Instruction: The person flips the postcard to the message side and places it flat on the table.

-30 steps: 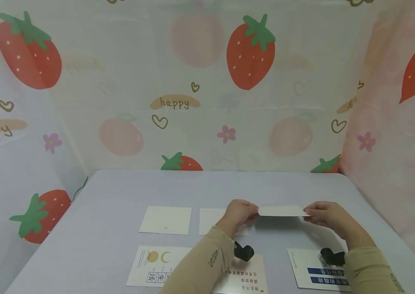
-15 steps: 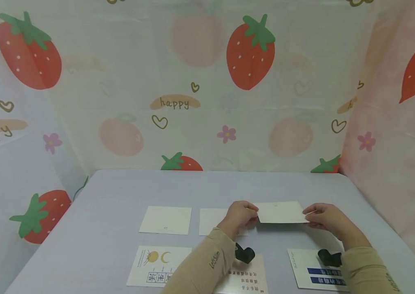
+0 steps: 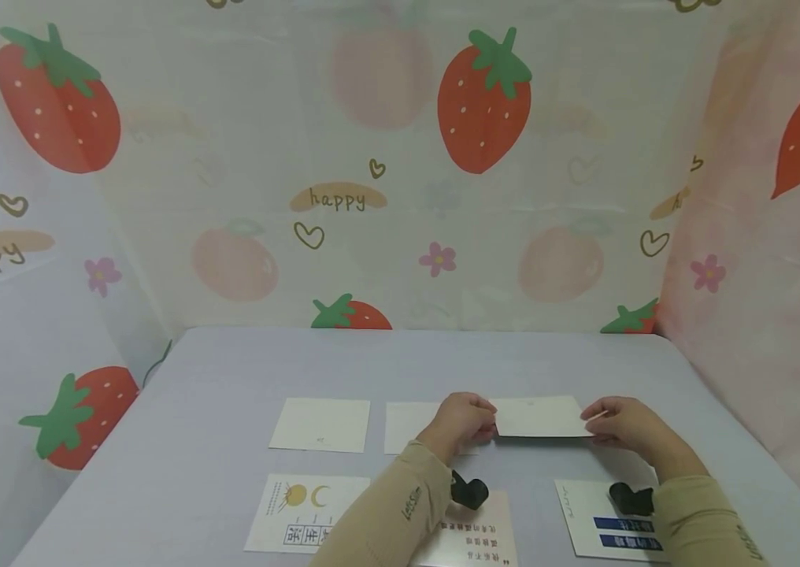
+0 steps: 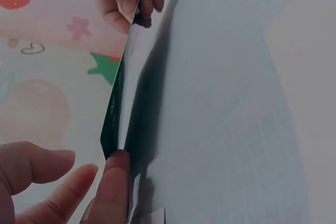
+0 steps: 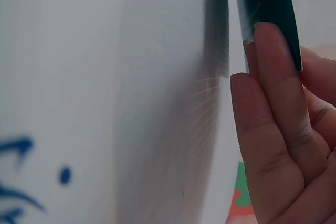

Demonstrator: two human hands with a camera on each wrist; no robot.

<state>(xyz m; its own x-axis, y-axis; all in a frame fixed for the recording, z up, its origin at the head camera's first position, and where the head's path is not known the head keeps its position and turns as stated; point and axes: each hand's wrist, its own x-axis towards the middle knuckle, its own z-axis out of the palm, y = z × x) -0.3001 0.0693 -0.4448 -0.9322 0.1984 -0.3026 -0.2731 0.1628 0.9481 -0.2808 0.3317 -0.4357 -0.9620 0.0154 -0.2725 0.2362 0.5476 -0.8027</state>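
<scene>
A cream card [image 3: 540, 416] is held slightly above the table by both hands, its near edge raised over a dark shadow. My left hand [image 3: 462, 417] pinches the card's left end; in the left wrist view the dark underside of the card [image 4: 114, 111] shows, with a fingertip [image 4: 116, 169] against its corner. At the right end, my right hand [image 3: 628, 425] pinches the card. In the right wrist view, fingers [image 5: 275, 56] lie on the dark face with the thumb behind. A second blank card [image 3: 410, 421] is partly hidden behind the left hand.
Another blank card [image 3: 320, 425] lies further left. Nearer, printed cards lie flat: one with a sun and moon [image 3: 301, 504], one with brown writing [image 3: 485, 531], partly under the left forearm, and one with blue bars [image 3: 584, 520]. A strawberry-print cloth [image 3: 400, 260] backs the table.
A second ago the card was seen almost edge-on; its pale face has since tilted into view. Over the last half second, both hands and the card have come slightly lower and nearer.
</scene>
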